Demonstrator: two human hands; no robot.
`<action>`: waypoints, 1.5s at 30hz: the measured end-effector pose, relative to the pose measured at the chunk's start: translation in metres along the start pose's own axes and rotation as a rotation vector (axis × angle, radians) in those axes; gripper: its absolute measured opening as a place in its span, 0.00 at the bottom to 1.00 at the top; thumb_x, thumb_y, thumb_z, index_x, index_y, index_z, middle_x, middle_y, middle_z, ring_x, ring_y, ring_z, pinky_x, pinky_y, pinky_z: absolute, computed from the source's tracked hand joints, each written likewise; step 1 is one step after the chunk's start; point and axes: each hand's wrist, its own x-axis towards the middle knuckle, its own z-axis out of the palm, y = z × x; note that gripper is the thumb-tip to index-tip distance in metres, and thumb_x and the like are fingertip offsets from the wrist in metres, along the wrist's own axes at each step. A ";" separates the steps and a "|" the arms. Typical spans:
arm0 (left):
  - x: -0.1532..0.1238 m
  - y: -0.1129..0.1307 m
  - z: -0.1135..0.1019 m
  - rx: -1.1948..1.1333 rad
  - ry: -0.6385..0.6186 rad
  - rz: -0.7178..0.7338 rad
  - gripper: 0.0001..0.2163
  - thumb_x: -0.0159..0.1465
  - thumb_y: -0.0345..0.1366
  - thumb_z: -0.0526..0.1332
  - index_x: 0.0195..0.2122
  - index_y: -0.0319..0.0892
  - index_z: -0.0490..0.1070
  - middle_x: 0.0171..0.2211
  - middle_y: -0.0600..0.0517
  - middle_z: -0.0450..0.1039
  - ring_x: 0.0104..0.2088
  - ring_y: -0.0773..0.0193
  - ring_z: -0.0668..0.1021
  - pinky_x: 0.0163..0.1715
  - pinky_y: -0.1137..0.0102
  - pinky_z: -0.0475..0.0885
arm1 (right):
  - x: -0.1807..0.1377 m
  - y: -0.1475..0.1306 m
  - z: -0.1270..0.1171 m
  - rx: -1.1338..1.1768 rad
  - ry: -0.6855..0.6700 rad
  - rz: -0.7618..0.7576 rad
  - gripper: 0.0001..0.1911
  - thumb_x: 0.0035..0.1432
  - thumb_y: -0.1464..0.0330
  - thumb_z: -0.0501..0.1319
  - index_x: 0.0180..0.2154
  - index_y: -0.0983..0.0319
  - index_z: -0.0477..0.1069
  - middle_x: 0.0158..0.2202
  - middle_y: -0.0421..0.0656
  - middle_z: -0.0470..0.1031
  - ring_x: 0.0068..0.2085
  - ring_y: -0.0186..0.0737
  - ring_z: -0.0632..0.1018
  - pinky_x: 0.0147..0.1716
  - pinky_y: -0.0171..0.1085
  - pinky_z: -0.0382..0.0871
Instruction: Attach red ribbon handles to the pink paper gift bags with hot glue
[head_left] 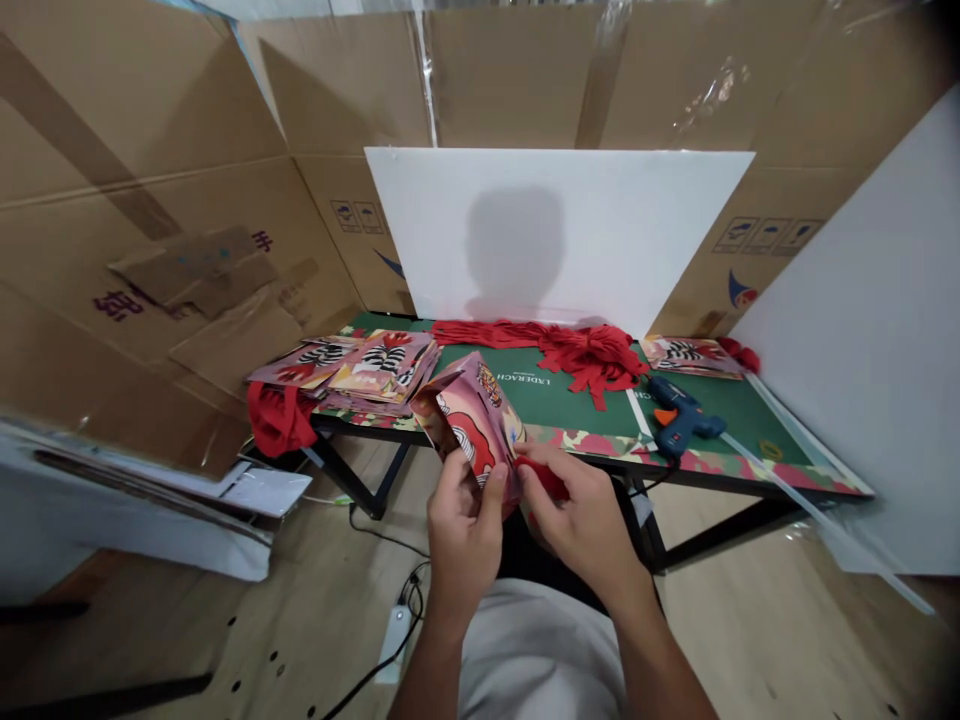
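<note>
The folded paper bag (469,415) is held in the air just in front of the near edge of the table (592,405), tilted, printed in red, pink and cream with a tiger-like face on its upper panel. The left hand (465,515) is closed on its lower edge, thumb in front, fingers behind; the right hand (581,520), fingers curled, pinches a red strip (546,480) against the bag's lower corner. Cardboard walls (150,200) left of and behind the table carry purple characters and handling symbols; the table's green top reads LÄDERACH (upside down from here). A white board (637,230) leans at the table's back. On the table lie a heap of red strips (592,355) at the middle back, a stack of flat printed sheets (360,365) at its left end and a blue glue gun (682,415) towards its right
</note>
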 end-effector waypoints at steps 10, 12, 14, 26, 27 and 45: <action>-0.004 0.002 0.004 -0.038 0.000 -0.014 0.20 0.69 0.51 0.72 0.51 0.42 0.76 0.47 0.44 0.84 0.46 0.58 0.86 0.48 0.70 0.82 | -0.004 -0.002 -0.003 0.028 0.012 -0.030 0.10 0.75 0.65 0.61 0.49 0.58 0.80 0.53 0.46 0.86 0.53 0.46 0.86 0.56 0.41 0.79; -0.003 0.003 0.004 -0.038 -0.015 -0.013 0.19 0.69 0.51 0.71 0.52 0.42 0.76 0.48 0.44 0.84 0.47 0.58 0.86 0.50 0.69 0.82 | -0.003 -0.002 -0.004 0.033 0.015 -0.030 0.10 0.75 0.65 0.61 0.50 0.58 0.80 0.53 0.45 0.86 0.53 0.45 0.86 0.56 0.41 0.79; -0.003 0.003 0.004 -0.036 -0.020 -0.016 0.19 0.69 0.51 0.71 0.52 0.42 0.76 0.48 0.44 0.83 0.47 0.58 0.86 0.51 0.68 0.82 | -0.003 -0.003 -0.004 0.028 0.017 -0.034 0.09 0.75 0.65 0.61 0.49 0.57 0.80 0.53 0.45 0.86 0.53 0.45 0.86 0.56 0.41 0.78; -0.007 0.006 0.005 -0.040 -0.009 -0.035 0.21 0.68 0.54 0.72 0.50 0.42 0.76 0.45 0.45 0.83 0.42 0.60 0.85 0.45 0.71 0.82 | -0.005 -0.007 -0.006 -0.007 0.008 -0.040 0.09 0.74 0.66 0.60 0.47 0.57 0.81 0.53 0.45 0.86 0.53 0.46 0.86 0.57 0.43 0.79; -0.008 0.006 0.005 -0.039 -0.010 -0.039 0.21 0.68 0.54 0.72 0.50 0.42 0.76 0.45 0.45 0.83 0.42 0.60 0.85 0.45 0.72 0.82 | -0.004 -0.008 -0.008 -0.019 -0.004 -0.037 0.09 0.74 0.66 0.60 0.46 0.57 0.81 0.53 0.45 0.86 0.53 0.46 0.86 0.56 0.43 0.79; -0.012 0.004 -0.002 0.173 -0.116 -0.019 0.18 0.70 0.48 0.69 0.55 0.44 0.81 0.52 0.44 0.83 0.49 0.54 0.84 0.51 0.68 0.78 | 0.019 -0.021 -0.040 -0.180 -0.360 0.095 0.13 0.67 0.70 0.62 0.27 0.58 0.74 0.34 0.42 0.80 0.34 0.42 0.79 0.36 0.37 0.70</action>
